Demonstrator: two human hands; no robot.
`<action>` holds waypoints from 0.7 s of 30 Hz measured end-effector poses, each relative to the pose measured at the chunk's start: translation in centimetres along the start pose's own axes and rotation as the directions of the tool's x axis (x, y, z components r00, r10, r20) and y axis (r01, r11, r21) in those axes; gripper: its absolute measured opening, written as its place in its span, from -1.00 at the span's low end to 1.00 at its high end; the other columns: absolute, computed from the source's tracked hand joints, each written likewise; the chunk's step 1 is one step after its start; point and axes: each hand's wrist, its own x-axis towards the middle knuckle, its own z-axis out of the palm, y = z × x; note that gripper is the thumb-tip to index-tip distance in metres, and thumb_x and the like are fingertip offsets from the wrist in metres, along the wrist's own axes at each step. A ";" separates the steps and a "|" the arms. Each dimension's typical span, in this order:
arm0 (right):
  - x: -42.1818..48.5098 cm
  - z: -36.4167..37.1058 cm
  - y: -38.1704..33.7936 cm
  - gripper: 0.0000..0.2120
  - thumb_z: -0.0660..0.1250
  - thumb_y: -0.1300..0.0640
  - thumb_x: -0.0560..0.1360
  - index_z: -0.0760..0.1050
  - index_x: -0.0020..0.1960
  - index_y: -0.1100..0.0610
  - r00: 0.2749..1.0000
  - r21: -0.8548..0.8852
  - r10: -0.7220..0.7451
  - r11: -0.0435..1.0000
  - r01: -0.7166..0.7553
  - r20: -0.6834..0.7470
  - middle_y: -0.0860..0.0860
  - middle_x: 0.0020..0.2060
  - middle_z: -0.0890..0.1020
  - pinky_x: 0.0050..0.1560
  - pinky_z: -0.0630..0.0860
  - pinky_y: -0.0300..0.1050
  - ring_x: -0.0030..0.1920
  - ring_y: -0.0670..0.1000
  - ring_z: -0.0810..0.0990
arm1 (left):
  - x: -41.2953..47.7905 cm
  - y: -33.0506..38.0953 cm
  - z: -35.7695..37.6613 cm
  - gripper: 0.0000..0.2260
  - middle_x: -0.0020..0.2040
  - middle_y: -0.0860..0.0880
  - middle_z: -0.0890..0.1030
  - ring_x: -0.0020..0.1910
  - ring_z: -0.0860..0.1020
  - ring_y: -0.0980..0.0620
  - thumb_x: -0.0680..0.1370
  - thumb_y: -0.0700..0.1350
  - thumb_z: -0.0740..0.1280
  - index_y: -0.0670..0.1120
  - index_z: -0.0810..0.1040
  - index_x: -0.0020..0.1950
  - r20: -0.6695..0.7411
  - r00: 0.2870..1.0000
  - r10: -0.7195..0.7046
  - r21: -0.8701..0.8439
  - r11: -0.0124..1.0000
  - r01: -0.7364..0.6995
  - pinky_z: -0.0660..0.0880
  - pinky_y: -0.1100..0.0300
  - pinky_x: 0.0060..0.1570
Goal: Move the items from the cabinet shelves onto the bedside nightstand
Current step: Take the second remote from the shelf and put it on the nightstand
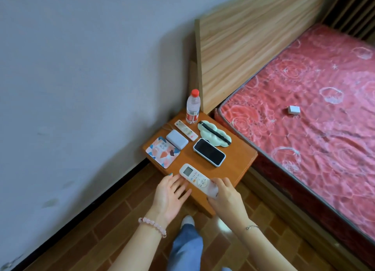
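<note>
Seven things sit on the tabletop (239, 159) at centre frame: one patterned pad (162, 152), one power bank (177, 142), one slim remote (186, 129), one bottle (192, 107), one white remote (197, 179), one phone (209, 152) and one eye mask (214, 136). The left grip (171, 193) lies spread, fingers straight, just beside the white remote. That remote lies at lower centre, its long axis running upper left to lower right, display end pointing upper left. The right grip (225, 193) pinches its lower end. The bottle stands upright, its red cap on.

Nothing is legible: print on the water bottle (193, 108) and the white remote (197, 178) is too small.
</note>
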 end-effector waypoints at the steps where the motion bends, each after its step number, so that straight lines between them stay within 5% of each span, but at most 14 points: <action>1: 1.2 0.5 0.1 -0.62 0.33 0.02 0.47 0.39 0.26 0.04 1.000 -0.004 0.024 1.000 -0.024 0.005 -0.05 0.06 0.47 -0.15 0.55 -0.19 -0.02 -0.03 0.52 | 1.3 0.6 0.1 -0.59 0.38 -0.15 0.42 0.37 0.37 -0.15 0.64 0.05 0.09 -0.13 0.32 0.42 -0.009 1.000 -0.026 -0.015 1.000 0.026 0.34 -0.07 0.29; 12: 10.6 6.8 3.6 -0.60 0.32 0.02 0.47 0.40 0.29 0.01 0.983 -0.090 0.169 0.983 -0.162 0.072 -0.06 0.09 0.52 -0.04 0.44 -0.18 0.06 -0.03 0.42 | 14.4 2.2 -1.1 -0.56 0.44 -0.17 0.34 0.41 0.32 -0.18 0.65 0.04 0.08 -0.18 0.28 0.45 -0.096 0.976 -0.195 -0.052 0.980 0.190 0.33 -0.10 0.31; 18: 14.9 9.9 5.4 -0.62 0.28 0.02 0.50 0.38 0.30 0.02 0.967 -0.132 0.227 0.968 -0.211 0.114 -0.03 0.12 0.51 -0.05 0.43 -0.17 0.11 0.00 0.43 | 18.1 3.2 -2.5 -0.64 0.28 -0.12 0.50 0.23 0.49 -0.10 0.66 0.01 0.07 -0.16 0.39 0.35 -0.139 0.987 -0.082 0.239 0.964 0.114 0.41 -0.03 0.24; 21: 16.6 11.2 6.2 -0.66 0.25 0.05 0.53 0.39 0.29 0.05 0.965 -0.156 0.242 0.962 -0.225 0.105 0.01 0.13 0.51 -0.04 0.45 -0.16 0.13 0.02 0.44 | 18.5 4.1 -2.5 -0.72 0.30 -0.06 0.48 0.25 0.48 -0.03 0.65 0.03 0.08 -0.03 0.40 0.29 -0.157 0.986 0.056 0.540 0.841 0.038 0.41 0.04 0.25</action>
